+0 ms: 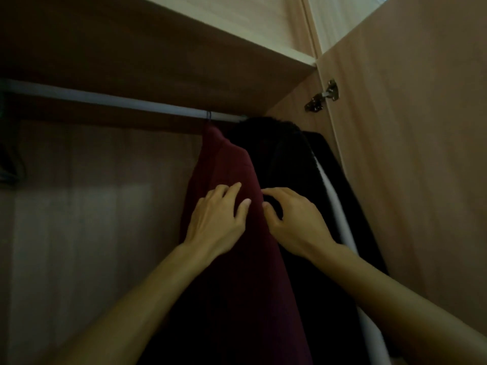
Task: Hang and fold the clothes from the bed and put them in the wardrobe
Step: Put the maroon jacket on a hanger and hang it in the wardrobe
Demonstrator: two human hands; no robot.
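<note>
Inside the wardrobe [395, 180] a maroon garment [232, 180] hangs from the rail [105, 100] by a thin dark hook [209, 115], a little right of the middle of the view. Both hands are on it.

The left hand [216, 222] lies on the cloth at about 7 o'clock from the hook. Its fingers are spread and only lightly bent, with the tips pressing on the maroon surface; it does not close around anything.

The right hand [292, 219] is just beside it, at 3 o'clock from the left hand, at the right edge of the garment. Its thumb and first finger are curved toward each other at this edge, but the cloth there is dark, and I cannot tell if they really pinch it or only touch it.

Black clothes [271, 159] hang at 3 o'clock from the maroon garment, touching it, up against the side wall. A white strip [334, 206] runs down between them.

A shelf [163, 48] is above the rail, at 12 o'clock. The open door [421, 127] stands at 3 o'clock, with a metal hinge [322, 97] near its top.
</note>
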